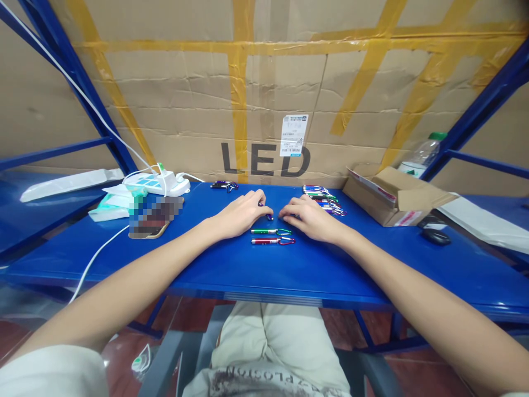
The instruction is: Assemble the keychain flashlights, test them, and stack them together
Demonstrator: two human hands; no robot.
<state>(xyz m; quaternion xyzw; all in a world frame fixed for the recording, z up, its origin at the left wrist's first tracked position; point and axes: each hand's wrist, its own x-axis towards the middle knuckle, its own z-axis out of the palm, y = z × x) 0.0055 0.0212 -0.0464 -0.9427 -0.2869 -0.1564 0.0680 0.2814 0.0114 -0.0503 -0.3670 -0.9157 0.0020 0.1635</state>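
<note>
A green penlight (264, 231) with a carabiner clip and a red penlight (264, 241) with a matching clip lie side by side on the blue table (248, 270). Just beyond them, my left hand (243, 214) is closed on a small purple penlight (269, 215), mostly hidden by the fingers. My right hand (308, 218) hovers close to its right end, fingers bent and apart, with nothing visible in them. Past the right hand lies a row of several penlights (316, 189) in blue, green and other colours, partly covered by it. A few dark penlights (223, 185) lie at the back left.
An open cardboard box (397, 193) stands at the right, with a black computer mouse (436, 236) before it. A phone (155, 218), a tissue pack (118, 201) and a white power strip (161, 182) occupy the left. A large taped carton (185, 110) walls off the back.
</note>
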